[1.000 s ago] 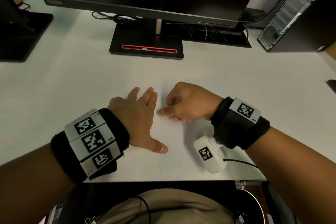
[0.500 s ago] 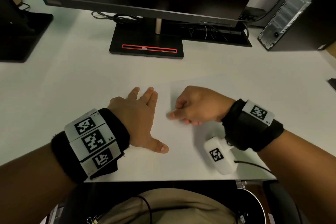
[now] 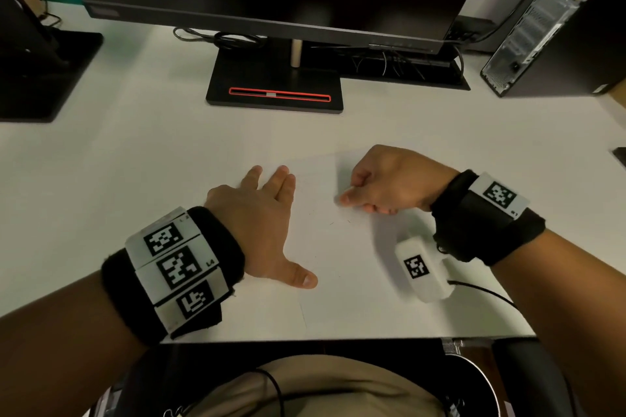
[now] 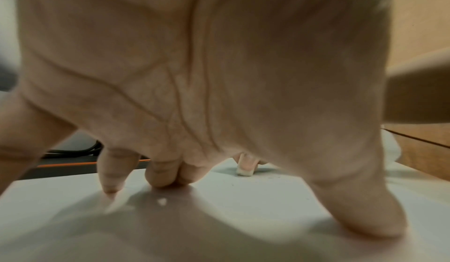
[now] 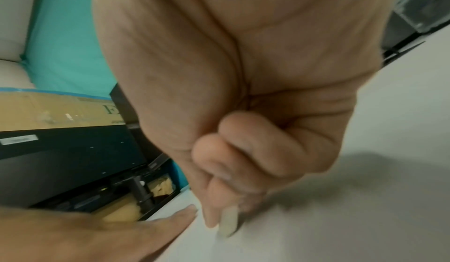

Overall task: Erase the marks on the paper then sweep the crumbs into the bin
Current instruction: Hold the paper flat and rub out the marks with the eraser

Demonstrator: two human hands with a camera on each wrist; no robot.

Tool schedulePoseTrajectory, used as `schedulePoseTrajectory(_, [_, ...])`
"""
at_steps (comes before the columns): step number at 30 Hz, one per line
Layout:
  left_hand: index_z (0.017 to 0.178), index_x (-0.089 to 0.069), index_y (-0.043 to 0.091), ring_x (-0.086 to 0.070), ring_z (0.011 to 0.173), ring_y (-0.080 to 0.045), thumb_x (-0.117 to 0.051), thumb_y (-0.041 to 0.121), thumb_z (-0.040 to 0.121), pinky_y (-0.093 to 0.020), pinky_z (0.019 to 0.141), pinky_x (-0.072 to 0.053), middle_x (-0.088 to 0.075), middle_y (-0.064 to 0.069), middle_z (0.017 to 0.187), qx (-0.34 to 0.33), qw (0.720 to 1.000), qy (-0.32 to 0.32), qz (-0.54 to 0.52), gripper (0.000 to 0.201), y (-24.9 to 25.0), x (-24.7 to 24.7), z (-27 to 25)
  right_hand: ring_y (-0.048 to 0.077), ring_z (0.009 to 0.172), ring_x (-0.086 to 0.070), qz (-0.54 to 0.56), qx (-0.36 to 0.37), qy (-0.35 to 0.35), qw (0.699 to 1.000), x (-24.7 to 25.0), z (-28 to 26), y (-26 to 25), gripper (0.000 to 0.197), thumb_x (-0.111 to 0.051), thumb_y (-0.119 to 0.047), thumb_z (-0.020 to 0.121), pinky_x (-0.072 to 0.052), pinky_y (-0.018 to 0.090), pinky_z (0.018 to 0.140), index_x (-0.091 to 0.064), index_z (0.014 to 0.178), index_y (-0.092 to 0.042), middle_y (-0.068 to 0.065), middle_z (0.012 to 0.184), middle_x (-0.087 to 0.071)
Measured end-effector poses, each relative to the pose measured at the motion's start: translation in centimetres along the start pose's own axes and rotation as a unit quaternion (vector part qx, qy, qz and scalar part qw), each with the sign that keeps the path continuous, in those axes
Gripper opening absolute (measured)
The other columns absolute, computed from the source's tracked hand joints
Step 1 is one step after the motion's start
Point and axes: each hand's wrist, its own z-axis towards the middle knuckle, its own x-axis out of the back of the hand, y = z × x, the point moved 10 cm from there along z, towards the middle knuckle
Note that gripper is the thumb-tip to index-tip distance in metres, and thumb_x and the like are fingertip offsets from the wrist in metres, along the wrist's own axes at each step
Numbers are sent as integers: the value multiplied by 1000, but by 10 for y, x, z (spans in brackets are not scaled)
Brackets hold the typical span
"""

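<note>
A white sheet of paper [image 3: 338,257] lies on the white desk in front of me. My left hand [image 3: 261,213] rests flat on its left part, fingers straight and thumb spread. My right hand [image 3: 379,183] pinches a small white eraser [image 5: 228,222] between thumb and fingertips, its tip down on the paper; the same eraser [image 4: 244,172] shows in the left wrist view. A few tiny dark crumbs [image 3: 332,223] lie on the paper below the right hand. No bin is plainly in view.
A monitor with a black stand [image 3: 274,85] is at the back centre, a second black stand [image 3: 40,78] at far left, a computer tower [image 3: 555,20] at back right. The desk's front edge [image 3: 338,339] runs just below my wrists.
My right hand with the eraser has slid to the right across the paper, away from the left hand. The left hand has stayed in place.
</note>
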Motion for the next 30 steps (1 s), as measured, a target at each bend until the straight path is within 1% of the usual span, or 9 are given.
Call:
schedulePoseTrajectory(4, [153, 25, 14, 15, 152, -27, -46, 98, 59, -50, 108, -39, 32, 3, 160, -1, 1000, 3, 2, 145, 0, 0, 1, 12, 48, -53, -7, 41, -60, 997, -29, -3, -20, 36, -72, -38, 90, -45, 21, 50, -69, 69, -9, -1, 62, -68])
schedulePoseTrajectory(8, [154, 24, 14, 14, 152, -27, -45, 99, 58, -50, 106, -40, 32, 3, 160, -4, 1000, 7, 3, 145, 0, 0, 0, 15, 53, -54, 6, -17, 0, 1000, 6, 8, 7, 35, -75, -40, 87, -48, 25, 54, -71, 69, -10, -2, 58, -65])
schedulePoseTrajectory(10, [154, 24, 14, 14, 152, -28, -45, 99, 58, -50, 105, -41, 32, 2, 160, -5, 1000, 8, 4, 145, 0, 0, 0, 15, 52, -54, 3, -9, 14, 1000, 11, 8, 5, 35, -75, -38, 88, -47, 24, 53, -70, 68, -10, -4, 55, -64])
schedulePoseTrajectory(15, [153, 25, 14, 16, 152, -27, -44, 100, 58, -51, 105, -42, 32, 4, 161, -5, 1000, 10, 2, 146, -1, -1, 1, 14, 52, -56, -30, 35, -74, 996, -21, 2, -15, 35, -71, -38, 90, -49, 23, 53, -69, 70, -9, -1, 61, -66])
schedulePoseTrajectory(20, [153, 25, 14, 16, 152, -27, -43, 100, 57, -53, 104, -42, 32, 3, 160, -8, 1000, 10, 3, 145, -1, -2, 2, 12, 52, -65, -11, 7, 11, 1000, 12, 9, 3, 21, -71, -24, 88, -56, 25, 57, -67, 77, -7, 2, 65, -74])
schedulePoseTrajectory(23, [153, 25, 14, 17, 152, -27, -43, 100, 58, -53, 105, -42, 34, 2, 159, -9, 1000, 8, 5, 145, 0, -2, 2, 8, 48, -56, -96, 93, 53, 990, 3, 3, -23, 17, -66, -16, 85, -47, 22, 54, -61, 71, -7, 0, 56, -66])
schedulePoseTrajectory(25, [153, 25, 14, 17, 151, -28, -43, 99, 59, -53, 104, -42, 33, 2, 160, -8, 1000, 9, 6, 144, 0, -2, 2, 10, 48, -47, -144, 146, 43, 978, -9, -3, -40, 21, -64, -17, 84, -40, 23, 50, -57, 66, -9, -2, 53, -57])
schedulePoseTrajectory(27, [153, 25, 14, 17, 151, -28, -44, 99, 59, -53, 104, -42, 33, 2, 160, -9, 1000, 7, 6, 144, 0, -1, 1, 15, 50, -52, -150, 152, 18, 977, -10, -3, -38, 21, -64, -19, 83, -46, 27, 52, -60, 66, -7, 2, 54, -61])
schedulePoseTrajectory(30, [154, 24, 13, 16, 152, -29, -44, 99, 59, -53, 103, -43, 33, 2, 160, -10, 1000, 8, 5, 145, 0, -2, 2, 21, 52, -53, -140, 126, 52, 981, 11, 7, -27, 23, -64, -18, 81, -52, 37, 58, -59, 65, -3, 9, 56, -62])
